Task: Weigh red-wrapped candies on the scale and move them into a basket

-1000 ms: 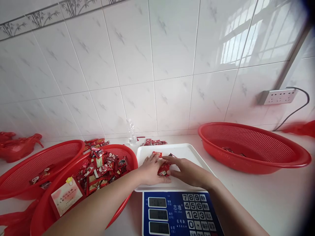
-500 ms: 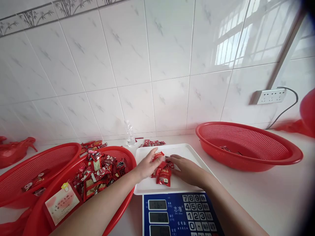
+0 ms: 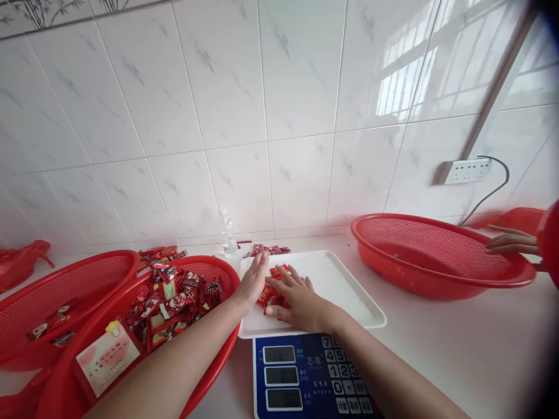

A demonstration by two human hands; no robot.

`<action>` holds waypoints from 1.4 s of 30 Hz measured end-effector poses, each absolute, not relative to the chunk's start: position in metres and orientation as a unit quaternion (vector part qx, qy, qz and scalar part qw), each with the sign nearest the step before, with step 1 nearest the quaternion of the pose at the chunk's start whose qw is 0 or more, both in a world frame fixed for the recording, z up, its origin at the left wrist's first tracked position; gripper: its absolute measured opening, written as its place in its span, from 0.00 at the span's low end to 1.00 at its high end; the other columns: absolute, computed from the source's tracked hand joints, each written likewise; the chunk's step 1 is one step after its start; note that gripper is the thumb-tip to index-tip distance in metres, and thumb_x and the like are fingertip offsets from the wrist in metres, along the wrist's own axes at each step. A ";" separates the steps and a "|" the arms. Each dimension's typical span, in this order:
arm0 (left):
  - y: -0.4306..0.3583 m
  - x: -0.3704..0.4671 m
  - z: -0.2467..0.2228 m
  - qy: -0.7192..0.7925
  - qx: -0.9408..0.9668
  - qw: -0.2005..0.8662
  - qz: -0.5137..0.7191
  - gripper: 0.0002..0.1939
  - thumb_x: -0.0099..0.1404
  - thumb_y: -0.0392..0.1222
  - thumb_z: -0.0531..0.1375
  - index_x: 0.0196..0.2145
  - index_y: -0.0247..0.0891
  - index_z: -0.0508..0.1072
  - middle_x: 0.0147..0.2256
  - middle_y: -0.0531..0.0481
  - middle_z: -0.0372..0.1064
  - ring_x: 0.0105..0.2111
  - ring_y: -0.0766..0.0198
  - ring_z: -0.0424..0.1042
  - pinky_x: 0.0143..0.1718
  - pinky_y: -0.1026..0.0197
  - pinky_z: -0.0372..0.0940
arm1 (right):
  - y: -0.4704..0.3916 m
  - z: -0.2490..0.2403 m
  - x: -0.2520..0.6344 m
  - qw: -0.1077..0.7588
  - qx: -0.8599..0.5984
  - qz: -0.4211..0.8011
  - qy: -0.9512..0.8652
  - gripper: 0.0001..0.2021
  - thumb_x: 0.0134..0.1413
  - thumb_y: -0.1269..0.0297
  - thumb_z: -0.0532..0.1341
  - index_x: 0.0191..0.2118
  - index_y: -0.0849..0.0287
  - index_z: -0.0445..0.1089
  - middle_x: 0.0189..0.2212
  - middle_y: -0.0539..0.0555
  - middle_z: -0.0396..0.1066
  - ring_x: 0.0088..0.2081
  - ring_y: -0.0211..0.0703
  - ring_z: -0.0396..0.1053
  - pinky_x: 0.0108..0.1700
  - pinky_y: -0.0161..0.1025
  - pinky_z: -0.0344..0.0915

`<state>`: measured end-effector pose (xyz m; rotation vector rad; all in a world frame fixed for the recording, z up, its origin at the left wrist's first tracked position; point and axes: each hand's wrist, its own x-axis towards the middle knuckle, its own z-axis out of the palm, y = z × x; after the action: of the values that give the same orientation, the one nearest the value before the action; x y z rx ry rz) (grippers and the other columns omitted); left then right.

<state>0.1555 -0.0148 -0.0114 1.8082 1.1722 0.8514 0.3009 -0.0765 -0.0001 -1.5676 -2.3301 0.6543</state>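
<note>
Several red candy packets (image 3: 264, 297) lie bunched on the left side of the white tray (image 3: 349, 291), which sits on a blue electronic scale (image 3: 312, 378). My right hand (image 3: 301, 302) rests over the packets with its fingers spread, hiding part of them. Against the left side of the bunch stands my left hand (image 3: 253, 285), palm turned inward and fingers stretched out. Neither hand grips a packet.
On the left stands a red basket (image 3: 229, 279) heaped with wrapped snacks, carrying a card (image 3: 109, 356). Another red basket (image 3: 87, 267) stands behind it. A co-worker's hand (image 3: 513, 240) is at the right basket (image 3: 406, 276). A clear bottle (image 3: 227, 233) stands near the wall.
My right hand has moved left over the packets, and the packets have shifted left on the tray. A co-worker's hand has appeared at the right basket. The view has moved slightly.
</note>
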 end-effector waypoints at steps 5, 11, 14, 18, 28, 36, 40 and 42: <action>-0.021 0.156 -0.003 0.451 0.696 0.436 0.349 0.35 0.62 0.64 0.36 0.59 0.41 0.50 0.61 0.45 0.46 0.60 0.59 0.45 0.59 0.54 0.44 | -0.065 -0.003 0.289 0.108 -0.512 0.162 -0.836 0.25 0.53 0.46 0.50 0.56 0.44 0.56 0.59 0.55 0.51 0.61 0.61 0.37 0.53 0.66 0.38; -0.025 0.157 0.004 0.462 0.695 0.405 0.373 0.31 0.63 0.62 0.37 0.55 0.40 0.55 0.58 0.45 0.54 0.59 0.58 0.50 0.58 0.55 0.45 | -0.060 -0.010 0.281 0.139 -0.487 0.008 -0.862 0.15 0.55 0.56 0.52 0.44 0.56 0.66 0.42 0.58 0.68 0.45 0.49 0.63 0.43 0.45 0.59; -0.027 0.157 0.006 0.464 0.694 0.388 0.390 0.30 0.64 0.61 0.37 0.54 0.40 0.57 0.55 0.46 0.58 0.57 0.59 0.53 0.57 0.56 0.47 | -0.056 -0.011 0.280 0.146 -0.520 -0.016 -0.841 0.11 0.57 0.60 0.50 0.39 0.57 0.66 0.36 0.58 0.70 0.39 0.46 0.66 0.37 0.39 0.60; -0.028 0.155 0.007 0.465 0.681 0.407 0.393 0.31 0.63 0.62 0.37 0.54 0.40 0.57 0.57 0.46 0.55 0.57 0.59 0.52 0.56 0.56 0.49 | -0.049 -0.002 0.287 0.191 -0.558 -0.024 -0.807 0.11 0.58 0.60 0.48 0.38 0.56 0.64 0.34 0.55 0.71 0.34 0.42 0.68 0.33 0.36 0.59; -0.026 0.154 0.004 0.474 0.679 0.427 0.364 0.36 0.62 0.64 0.37 0.60 0.40 0.48 0.61 0.47 0.44 0.61 0.58 0.43 0.58 0.55 0.46 | -0.069 0.051 0.397 0.399 -0.707 -0.014 -0.585 0.15 0.49 0.49 0.53 0.35 0.54 0.65 0.28 0.52 0.71 0.30 0.44 0.68 0.29 0.37 0.59; -0.026 0.154 0.002 0.464 0.686 0.432 0.358 0.36 0.62 0.65 0.37 0.59 0.39 0.50 0.59 0.45 0.51 0.60 0.59 0.45 0.57 0.57 0.48 | -0.106 0.027 0.499 0.182 -0.838 -0.048 -0.512 0.16 0.52 0.49 0.48 0.38 0.54 0.63 0.33 0.61 0.71 0.30 0.56 0.67 0.23 0.43 0.57; -0.030 0.154 0.006 0.460 0.689 0.423 0.367 0.34 0.63 0.64 0.37 0.57 0.39 0.52 0.57 0.44 0.55 0.58 0.57 0.51 0.56 0.56 0.50 | -0.105 0.011 0.512 0.155 -0.836 0.001 -0.527 0.23 0.55 0.49 0.43 0.45 0.58 0.64 0.41 0.66 0.69 0.39 0.63 0.67 0.28 0.48 0.59; -0.031 0.152 0.008 0.455 0.691 0.411 0.384 0.33 0.63 0.63 0.37 0.56 0.40 0.55 0.56 0.45 0.56 0.57 0.58 0.52 0.55 0.57 0.51 | -0.096 0.011 0.503 0.172 -0.811 -0.025 -0.559 0.26 0.57 0.49 0.41 0.49 0.61 0.63 0.46 0.70 0.66 0.45 0.65 0.63 0.33 0.50 0.59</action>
<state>0.1522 -0.0306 0.0079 1.7388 1.1457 0.9654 0.5033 -0.0965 0.0114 -2.3013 -1.5858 -0.0696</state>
